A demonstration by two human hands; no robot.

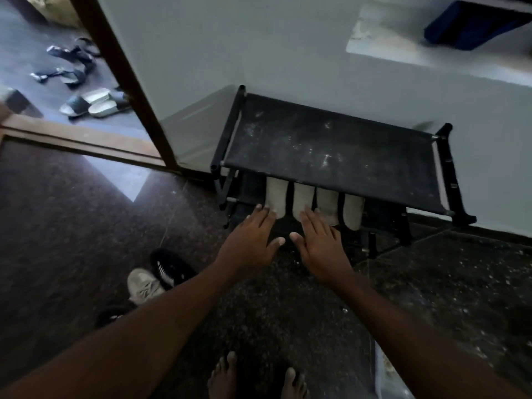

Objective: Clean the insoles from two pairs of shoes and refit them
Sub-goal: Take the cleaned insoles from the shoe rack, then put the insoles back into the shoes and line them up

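Bare feet (227, 375) stand on the dark speckled floor (86, 240). Both arms stretch forward from them. To the left lie a beige sneaker (144, 286), a black sneaker (169, 266) with white stripes, and part of another dark shoe (110, 313) under the left forearm. No fourth shoe shows.

The left hand (250, 240) and the right hand (319, 246) are flat, palms down. Their fingers (266, 210) are straight, slightly apart and clamped on nothing. The tips reach the near ends of the insoles (303, 197) - four pale ones side by side on the lower shelf of the black shoe rack (331, 145), their ends hanging past its front bar. Whether the fingers press on them or only brush them, I cannot tell.

The likely trouble is the overhang. A sweep with flat hands could tip an insole off the shelf onto the gritty floor and undo the cleaning. The four also look much alike, so gathering them in one bunch risks mixing pairs or sides, and a wrong fit would bunch inside a sneaker. The rack's top shelf is streaked with white dust - a knock to the light frame might shake it down. If the insoles are damp, refitting now would trap moisture.

Beyond stands the grey wall (288, 53). Through the doorway at left lie slippers (95, 103) and sandals (69, 61).
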